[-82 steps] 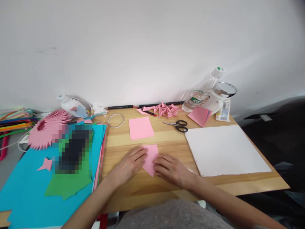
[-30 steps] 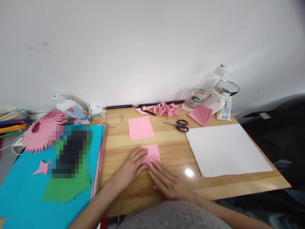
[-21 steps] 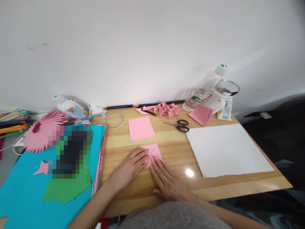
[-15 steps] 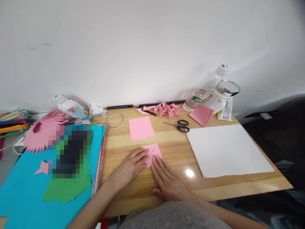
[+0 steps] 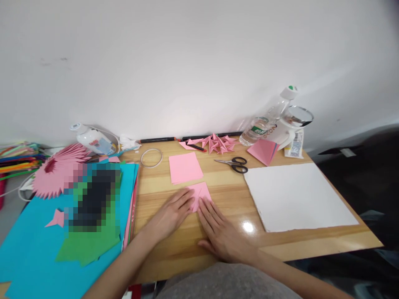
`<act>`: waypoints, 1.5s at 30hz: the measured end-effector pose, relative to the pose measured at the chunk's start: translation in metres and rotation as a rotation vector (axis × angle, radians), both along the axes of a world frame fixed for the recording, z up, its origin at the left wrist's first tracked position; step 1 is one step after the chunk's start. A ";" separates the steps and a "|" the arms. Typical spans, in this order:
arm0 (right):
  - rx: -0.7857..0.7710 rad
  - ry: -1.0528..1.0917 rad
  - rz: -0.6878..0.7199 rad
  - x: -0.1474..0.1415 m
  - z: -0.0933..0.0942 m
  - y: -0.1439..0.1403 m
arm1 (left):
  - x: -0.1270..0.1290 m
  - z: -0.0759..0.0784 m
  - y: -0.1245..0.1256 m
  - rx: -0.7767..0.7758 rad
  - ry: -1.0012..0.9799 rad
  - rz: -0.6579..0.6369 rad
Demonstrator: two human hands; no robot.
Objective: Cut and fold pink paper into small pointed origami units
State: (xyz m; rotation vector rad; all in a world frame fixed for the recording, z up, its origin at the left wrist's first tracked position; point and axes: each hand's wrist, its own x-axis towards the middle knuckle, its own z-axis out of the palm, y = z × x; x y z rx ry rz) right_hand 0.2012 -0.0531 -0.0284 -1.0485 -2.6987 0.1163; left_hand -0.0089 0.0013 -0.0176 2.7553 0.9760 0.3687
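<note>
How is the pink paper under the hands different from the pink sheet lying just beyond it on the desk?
The folded pink paper shows creases and angled flaps; the flat pink sheet is a plain, smooth rectangle. The folded pink paper looks smaller than the flat pink sheet. The left hand and right hand press their fingertips on the folded pink paper, while nothing touches the flat pink sheet. Both are the same pink and lie on the wooden desk.
</note>
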 end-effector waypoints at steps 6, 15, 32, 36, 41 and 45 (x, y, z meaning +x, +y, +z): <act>-0.033 -0.014 -0.011 0.000 0.003 0.006 | -0.001 -0.002 0.008 -0.036 -0.040 -0.020; -0.049 -0.016 -0.013 0.000 0.003 0.006 | -0.002 0.000 0.007 -0.038 -0.049 -0.023; -0.081 -0.017 -0.041 0.000 0.004 0.006 | 0.005 -0.009 0.003 -0.100 -0.198 0.068; -0.087 -0.018 -0.036 0.000 0.004 0.007 | 0.005 -0.011 0.003 -0.120 -0.230 0.065; -0.094 -0.026 -0.039 -0.001 0.003 0.007 | 0.006 -0.010 0.003 -0.094 -0.247 0.095; -0.089 -0.036 -0.042 0.000 0.003 0.008 | 0.010 -0.014 0.002 -0.106 -0.345 0.117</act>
